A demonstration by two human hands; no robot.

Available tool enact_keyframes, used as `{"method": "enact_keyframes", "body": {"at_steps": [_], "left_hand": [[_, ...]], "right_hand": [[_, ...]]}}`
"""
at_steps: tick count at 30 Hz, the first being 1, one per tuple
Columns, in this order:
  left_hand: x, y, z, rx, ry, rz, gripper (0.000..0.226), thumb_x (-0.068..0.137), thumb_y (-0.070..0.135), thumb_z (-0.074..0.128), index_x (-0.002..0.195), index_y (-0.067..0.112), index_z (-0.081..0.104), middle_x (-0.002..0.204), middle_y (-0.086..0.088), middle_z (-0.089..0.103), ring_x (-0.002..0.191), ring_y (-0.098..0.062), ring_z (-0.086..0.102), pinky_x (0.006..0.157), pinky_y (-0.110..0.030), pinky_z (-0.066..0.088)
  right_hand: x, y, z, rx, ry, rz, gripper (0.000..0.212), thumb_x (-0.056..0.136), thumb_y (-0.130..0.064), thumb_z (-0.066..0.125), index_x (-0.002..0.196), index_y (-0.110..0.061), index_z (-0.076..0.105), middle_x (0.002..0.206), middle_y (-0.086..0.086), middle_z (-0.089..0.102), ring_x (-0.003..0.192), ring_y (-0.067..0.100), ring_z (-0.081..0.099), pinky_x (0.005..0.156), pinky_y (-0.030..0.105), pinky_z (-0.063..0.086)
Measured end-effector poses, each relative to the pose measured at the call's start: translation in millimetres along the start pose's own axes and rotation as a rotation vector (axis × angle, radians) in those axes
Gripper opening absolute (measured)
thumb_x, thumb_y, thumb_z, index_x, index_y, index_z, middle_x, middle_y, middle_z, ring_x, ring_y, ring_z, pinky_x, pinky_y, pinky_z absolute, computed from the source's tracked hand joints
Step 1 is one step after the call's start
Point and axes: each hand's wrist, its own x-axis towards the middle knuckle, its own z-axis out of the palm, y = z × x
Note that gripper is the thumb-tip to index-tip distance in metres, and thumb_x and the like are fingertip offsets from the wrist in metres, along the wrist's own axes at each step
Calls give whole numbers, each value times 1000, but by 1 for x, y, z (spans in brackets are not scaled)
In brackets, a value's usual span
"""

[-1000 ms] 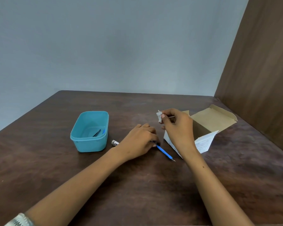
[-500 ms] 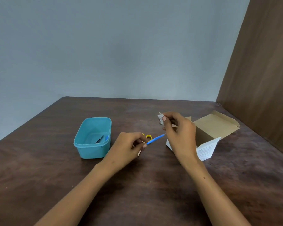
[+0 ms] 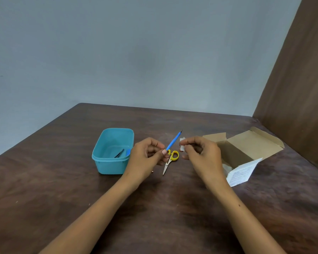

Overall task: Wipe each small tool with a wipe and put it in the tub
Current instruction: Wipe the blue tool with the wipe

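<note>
Tools already lie in the teal plastic tub (image 3: 106,165) — dark tweezers (image 3: 119,153) among them. Left hand (image 3: 147,156) pinches a slim blue-handled pick (image 3: 173,141), right hand (image 3: 200,153) pinches a small white wipe (image 3: 182,143) — unwiped yet, I judge; yellow-handled scissors (image 3: 170,159) wait on the dark wooden table (image 3: 62,189).

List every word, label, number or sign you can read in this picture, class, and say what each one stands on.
White flap of the cardboard box: several lines of dark print, too small and blurred to read.
Teal tub: no lettering visible.
Blue tool in the left hand: no marking visible.
Yellow-handled scissors: no marking visible.
Wipe in the right hand: no print visible.
</note>
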Motion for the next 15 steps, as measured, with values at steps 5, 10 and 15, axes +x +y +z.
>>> {"method": "enact_keyframes", "body": {"at_steps": [5, 10, 15], "left_hand": [[-4, 6, -1, -69, -17, -48, 9, 85, -2, 63, 94, -2, 64, 79, -15, 73, 66, -13, 71, 62, -21, 57], [-7, 9, 1, -156, -46, -88, 11, 84, -6, 63, 95, -7, 63, 76, -13, 72, 64, -13, 70, 62, -21, 58], [-11, 13, 2, -207, -94, -133, 19, 81, -5, 66, 100, -3, 66, 85, -16, 74, 71, -17, 73, 69, -25, 60]], "right_hand": [[-1, 1, 0, -43, -14, -18, 16, 73, -6, 77, 75, -19, 67, 82, -4, 71, 70, 10, 70, 69, 30, 58], [-1, 2, -1, -60, 27, -41, 24, 75, 0, 74, 82, -17, 60, 76, -8, 67, 68, -1, 66, 63, 16, 55], [-1, 2, -1, -234, 135, -221, 14, 82, -8, 69, 96, -10, 70, 79, -1, 72, 68, 4, 66, 68, 19, 53]]}}
